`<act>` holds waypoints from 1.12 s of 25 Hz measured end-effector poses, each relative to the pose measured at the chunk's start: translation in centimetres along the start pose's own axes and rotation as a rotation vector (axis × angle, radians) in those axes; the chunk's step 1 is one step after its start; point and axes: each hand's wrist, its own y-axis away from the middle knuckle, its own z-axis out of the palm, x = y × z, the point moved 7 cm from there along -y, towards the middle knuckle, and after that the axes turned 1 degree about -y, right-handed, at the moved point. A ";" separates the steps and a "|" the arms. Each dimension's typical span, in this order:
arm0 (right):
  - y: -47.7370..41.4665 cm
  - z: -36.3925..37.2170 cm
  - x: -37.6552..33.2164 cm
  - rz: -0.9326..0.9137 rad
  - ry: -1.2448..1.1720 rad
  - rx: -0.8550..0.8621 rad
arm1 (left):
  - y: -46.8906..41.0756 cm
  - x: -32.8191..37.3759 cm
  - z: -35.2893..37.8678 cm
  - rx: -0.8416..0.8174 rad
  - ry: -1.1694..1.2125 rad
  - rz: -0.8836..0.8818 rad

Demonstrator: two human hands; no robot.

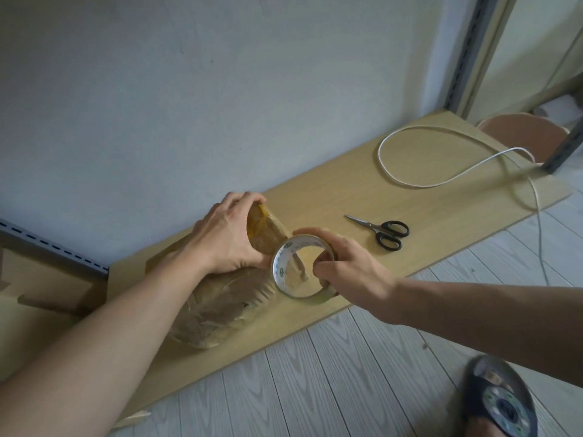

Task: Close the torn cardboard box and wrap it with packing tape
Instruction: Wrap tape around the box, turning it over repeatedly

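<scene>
Centre frame. The box [217, 307] lies on a wooden board [347, 190] set on the floor against the wall. It runs from lower left up toward centre. Its surface is crumpled and glossy, which suggests several layers of tape are already on it, and no open flap is visible.

The left hand [225, 234] is clamped over the far, raised end of the box, fingers curled round the edge. Judged purpose: to steady the box and pin the tape end while more is drawn out.

The right hand [350, 272] grips the tape roll [279, 269] just right of the left hand. Its fingers are hooked through the core and one digit lies over the top of the rim, a hold that lets the roll turn and pay out. The roll stands on edge, its hole facing the camera, touching or just above the box; which of the two cannot be told. A short brownish strip appears to run from the roll to the held end.

The scissors [383, 233] lie closed on the board, right of centre and near the right hand, probably left there for cutting the tape. They are not in use.

A white cable [419, 186] loops across the board at upper right, well apart from the work. Cardboard scraps [47, 298] lie at far left. A slipper [501, 402] shows at lower right.

Assessment: wrapping is well advanced and the cut is not yet made.
</scene>
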 end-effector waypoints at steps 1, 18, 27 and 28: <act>-0.1 -0.3 0.3 0.002 0.002 0.016 | -0.4 -0.5 -0.2 0.015 0.010 -0.048; 0.8 -4.7 -0.6 -0.116 0.048 0.107 | -1.0 -1.9 0.0 0.014 -0.045 -0.114; 0.9 -3.6 1.4 -0.062 0.078 -0.014 | -0.9 -1.6 0.0 0.011 -0.038 -0.109; 1.1 -3.1 1.9 -0.071 0.102 -0.012 | -1.0 -1.6 0.0 0.011 -0.041 -0.108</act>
